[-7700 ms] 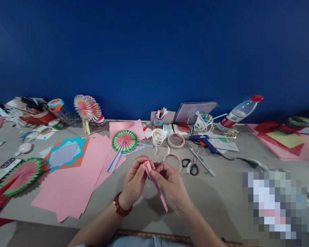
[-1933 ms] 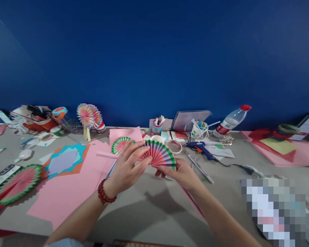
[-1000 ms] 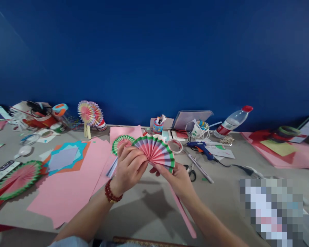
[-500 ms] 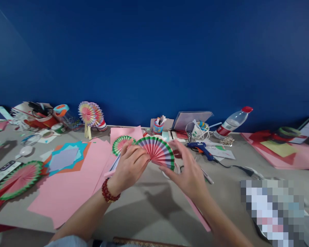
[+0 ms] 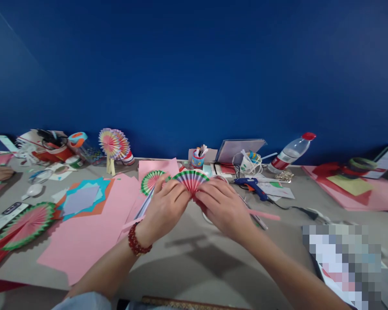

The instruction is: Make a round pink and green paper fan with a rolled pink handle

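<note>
Pleated fan (image 5: 192, 181), left hand (image 5: 168, 204) and right hand (image 5: 222, 206) pinching, bottle label (image 5: 280, 162) illegible

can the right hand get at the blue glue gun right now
Probably yes: the glue gun lies close by the right hand, its handle uncovered, though that hand would first have to let go of the pleated fan.

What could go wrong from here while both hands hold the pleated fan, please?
The pleated fan, held between the left hand and right hand, could crease or tear if pulled too hard. The blue glue gun lies near the right hand, so a sideways sweep might knock it; whether it is hot cannot be seen.
</note>
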Tool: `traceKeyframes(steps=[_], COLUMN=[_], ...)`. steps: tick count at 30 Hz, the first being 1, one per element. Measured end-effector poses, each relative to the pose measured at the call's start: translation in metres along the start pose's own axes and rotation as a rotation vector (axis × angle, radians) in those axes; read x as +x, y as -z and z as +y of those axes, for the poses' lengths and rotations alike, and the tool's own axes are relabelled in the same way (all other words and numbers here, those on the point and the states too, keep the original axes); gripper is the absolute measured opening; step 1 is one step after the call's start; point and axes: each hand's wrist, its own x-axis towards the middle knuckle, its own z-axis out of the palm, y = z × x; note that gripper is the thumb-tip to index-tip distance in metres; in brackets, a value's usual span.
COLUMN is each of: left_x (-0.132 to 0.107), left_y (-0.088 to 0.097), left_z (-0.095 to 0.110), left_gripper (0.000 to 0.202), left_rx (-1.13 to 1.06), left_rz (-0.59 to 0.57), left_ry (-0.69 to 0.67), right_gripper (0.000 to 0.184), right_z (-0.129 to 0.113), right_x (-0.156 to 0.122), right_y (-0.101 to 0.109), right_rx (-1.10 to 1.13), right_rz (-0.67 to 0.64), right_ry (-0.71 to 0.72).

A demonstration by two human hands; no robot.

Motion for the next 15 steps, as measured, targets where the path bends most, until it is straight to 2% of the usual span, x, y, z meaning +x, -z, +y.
traceKeyframes(steps=[12,15], left_x=[0.002,0.002], left_y=[-0.001,-0.002], left_z=[0.004,0.004], left_gripper=[0.013,0.013], left_rx=[-0.008,-0.016], left_rz=[0.032,0.035], left_ry=[0.013,0.021], right_gripper=[0.019,0.017], right_z=[0.007,0.006], right_x=[-0.004,-0.007], right_y=[-0.017,-0.020], right_rx=[-0.039,-0.053], right_rz=[0.031,0.074], right_ry=[-0.007,-0.001])
